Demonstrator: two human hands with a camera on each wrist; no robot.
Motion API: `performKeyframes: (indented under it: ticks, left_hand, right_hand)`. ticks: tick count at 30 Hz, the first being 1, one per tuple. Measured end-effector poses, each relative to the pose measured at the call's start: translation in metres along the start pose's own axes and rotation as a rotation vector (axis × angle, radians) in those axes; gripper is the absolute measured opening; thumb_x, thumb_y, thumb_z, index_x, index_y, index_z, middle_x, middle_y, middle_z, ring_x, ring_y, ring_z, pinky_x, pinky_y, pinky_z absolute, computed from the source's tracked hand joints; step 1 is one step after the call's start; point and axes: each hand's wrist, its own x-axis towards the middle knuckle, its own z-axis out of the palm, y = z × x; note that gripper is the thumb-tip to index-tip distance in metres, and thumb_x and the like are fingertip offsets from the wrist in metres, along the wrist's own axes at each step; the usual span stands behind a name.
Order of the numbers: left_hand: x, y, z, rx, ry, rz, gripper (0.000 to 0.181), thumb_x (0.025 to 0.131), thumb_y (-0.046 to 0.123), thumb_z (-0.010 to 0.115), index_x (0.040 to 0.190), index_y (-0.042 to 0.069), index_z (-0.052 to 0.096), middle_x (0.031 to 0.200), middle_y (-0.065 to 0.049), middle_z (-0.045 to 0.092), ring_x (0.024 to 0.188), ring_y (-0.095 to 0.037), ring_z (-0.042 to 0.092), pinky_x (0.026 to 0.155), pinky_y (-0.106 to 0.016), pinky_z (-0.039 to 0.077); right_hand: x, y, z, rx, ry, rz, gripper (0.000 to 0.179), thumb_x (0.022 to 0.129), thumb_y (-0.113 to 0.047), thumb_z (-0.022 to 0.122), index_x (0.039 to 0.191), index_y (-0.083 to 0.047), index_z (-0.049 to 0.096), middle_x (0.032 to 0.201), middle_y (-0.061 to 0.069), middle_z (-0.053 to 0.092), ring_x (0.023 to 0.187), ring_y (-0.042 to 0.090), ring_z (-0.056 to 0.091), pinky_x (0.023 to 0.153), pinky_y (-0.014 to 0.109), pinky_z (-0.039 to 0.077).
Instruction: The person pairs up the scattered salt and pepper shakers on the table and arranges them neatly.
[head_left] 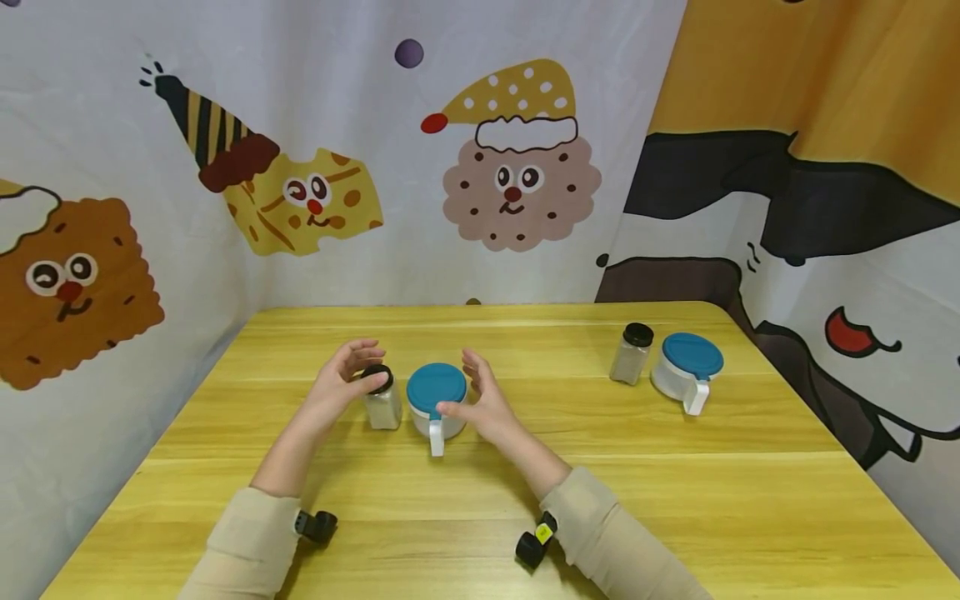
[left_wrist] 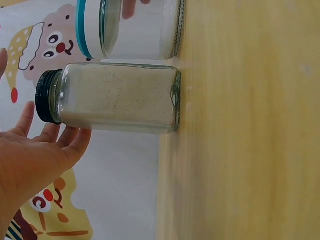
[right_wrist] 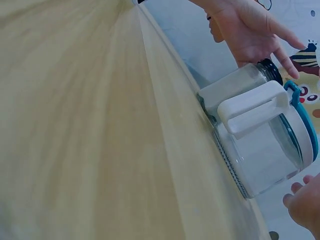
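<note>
A square glass jar (head_left: 384, 412) with a black lid and pale powder inside stands upright on the table. My left hand (head_left: 339, 385) is around its upper part, fingers loosely spread behind and the thumb across the lid; the left wrist view shows fingertips by the jar's side (left_wrist: 120, 97). Just right of it stands a clear jar with a blue lid (head_left: 437, 385) and a white handle (right_wrist: 250, 110) facing me. My right hand (head_left: 491, 408) is at its right side, fingers apart and thumb near the lid. Whether either hand touches its jar is hard to tell.
Toward the back right of the wooden table (head_left: 450, 500) stand another black-lidded powder jar (head_left: 628, 362) and a second blue-lidded jar (head_left: 692, 356) with a white handle. A cartoon-printed curtain (head_left: 420, 208) hangs behind the table's far edge.
</note>
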Motion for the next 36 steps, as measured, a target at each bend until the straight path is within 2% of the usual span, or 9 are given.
performKeyframes:
  ticks: [4, 9, 13, 16, 20, 22, 29, 36]
  left_hand:
    - [0.0, 0.001, 0.001, 0.002, -0.002, 0.008, 0.059, 0.091, 0.017, 0.068, 0.14, 0.005, 0.038, 0.137, -0.02, 0.044, 0.125, -0.032, 0.041, 0.102, -0.048, 0.032]
    - [0.0, 0.004, 0.002, 0.009, -0.002, 0.027, 0.059, 0.091, 0.017, 0.068, 0.14, 0.005, 0.039, 0.136, -0.019, 0.046, 0.125, -0.029, 0.041, 0.102, -0.045, 0.032]
    - [0.001, 0.006, 0.003, 0.012, -0.001, 0.04, 0.058, 0.091, 0.016, 0.068, 0.14, 0.005, 0.038, 0.135, -0.015, 0.048, 0.125, -0.028, 0.041, 0.103, -0.045, 0.03]
    - [0.001, 0.007, 0.004, 0.01, -0.003, 0.04, 0.059, 0.091, 0.016, 0.068, 0.141, 0.006, 0.038, 0.136, -0.016, 0.047, 0.126, -0.028, 0.041, 0.101, -0.039, 0.034]
    - [0.003, 0.009, 0.005, 0.005, -0.003, 0.038, 0.059, 0.092, 0.017, 0.067, 0.141, 0.006, 0.037, 0.138, -0.017, 0.045, 0.127, -0.03, 0.04, 0.097, -0.03, 0.039]
    - [0.004, 0.011, 0.006, 0.006, 0.001, 0.043, 0.059, 0.091, 0.016, 0.067, 0.141, 0.006, 0.038, 0.137, -0.016, 0.046, 0.127, -0.031, 0.04, 0.098, -0.031, 0.04]
    - [0.009, 0.016, 0.011, -0.01, 0.003, 0.087, 0.056, 0.091, 0.009, 0.067, 0.139, 0.004, 0.039, 0.134, -0.016, 0.047, 0.125, -0.032, 0.042, 0.105, -0.047, 0.031]
    - [0.008, 0.016, 0.015, -0.008, 0.014, 0.094, 0.055, 0.09, 0.009, 0.068, 0.138, 0.004, 0.041, 0.132, -0.016, 0.048, 0.124, -0.033, 0.041, 0.107, -0.051, 0.027]
  right_hand:
    - [0.006, 0.017, -0.002, 0.002, 0.018, 0.0, 0.099, 0.079, -0.021, 0.081, 0.152, -0.006, 0.015, 0.154, 0.017, 0.019, 0.141, 0.035, 0.018, 0.112, 0.047, 0.015]
    - [0.006, 0.022, -0.005, -0.004, 0.039, -0.011, 0.099, 0.078, -0.03, 0.082, 0.152, -0.011, 0.019, 0.154, 0.013, 0.022, 0.141, 0.029, 0.02, 0.113, 0.043, 0.016]
    - [-0.001, 0.001, -0.007, -0.003, 0.02, -0.003, 0.094, 0.082, -0.02, 0.078, 0.151, -0.004, 0.017, 0.153, 0.018, 0.021, 0.141, 0.034, 0.019, 0.113, 0.044, 0.015]
    - [-0.006, -0.014, -0.009, -0.001, 0.003, 0.003, 0.092, 0.084, -0.013, 0.075, 0.15, 0.002, 0.014, 0.153, 0.023, 0.018, 0.14, 0.038, 0.017, 0.113, 0.047, 0.014]
    - [-0.006, -0.013, -0.012, 0.012, 0.008, -0.004, 0.092, 0.084, -0.014, 0.076, 0.15, 0.002, 0.014, 0.153, 0.022, 0.018, 0.14, 0.038, 0.018, 0.113, 0.047, 0.014]
    - [-0.006, -0.013, -0.013, 0.019, 0.012, -0.006, 0.092, 0.084, -0.013, 0.076, 0.15, 0.002, 0.014, 0.153, 0.022, 0.018, 0.14, 0.038, 0.018, 0.113, 0.047, 0.014]
    - [-0.009, -0.015, -0.018, 0.019, 0.017, -0.012, 0.09, 0.083, -0.006, 0.073, 0.15, 0.004, 0.013, 0.153, 0.023, 0.018, 0.14, 0.039, 0.017, 0.113, 0.047, 0.013]
    - [-0.012, -0.019, -0.024, -0.009, 0.027, -0.008, 0.087, 0.084, 0.0, 0.07, 0.149, 0.004, 0.013, 0.152, 0.023, 0.02, 0.14, 0.038, 0.019, 0.113, 0.047, 0.014]
